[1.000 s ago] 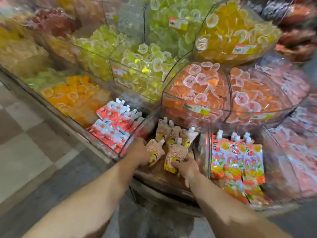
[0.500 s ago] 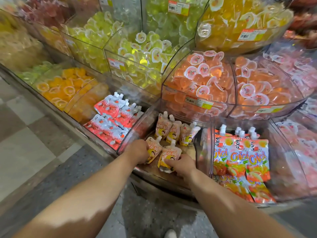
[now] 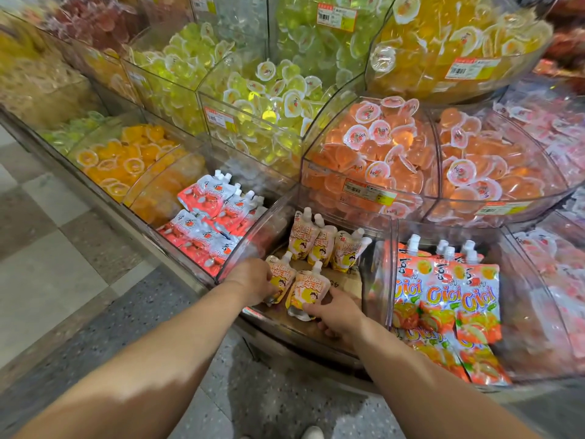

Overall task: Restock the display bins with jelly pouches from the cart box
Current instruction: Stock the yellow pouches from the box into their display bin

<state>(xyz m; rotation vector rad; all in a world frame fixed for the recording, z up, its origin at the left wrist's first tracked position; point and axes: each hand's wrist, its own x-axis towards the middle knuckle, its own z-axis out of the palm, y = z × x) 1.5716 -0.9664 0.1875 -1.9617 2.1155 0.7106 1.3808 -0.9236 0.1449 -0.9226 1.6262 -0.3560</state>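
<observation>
Both hands stay put since the earlier frame. Left hand (image 3: 253, 278) grips one yellow pouch (image 3: 279, 282), right hand (image 3: 336, 313) grips another pouch (image 3: 306, 291), both at the clear bin (image 3: 250, 245) front edge. Three pouches (image 3: 323, 243) stand behind. Orange pouches (image 3: 446, 296) just right, red pouches (image 3: 215, 223) left.

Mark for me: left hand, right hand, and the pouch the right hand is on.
left hand (image 3: 253, 277), head view, back of the hand.
right hand (image 3: 337, 312), head view, back of the hand.
yellow jelly pouch (image 3: 305, 288), head view, printed front above the fingers.
</observation>
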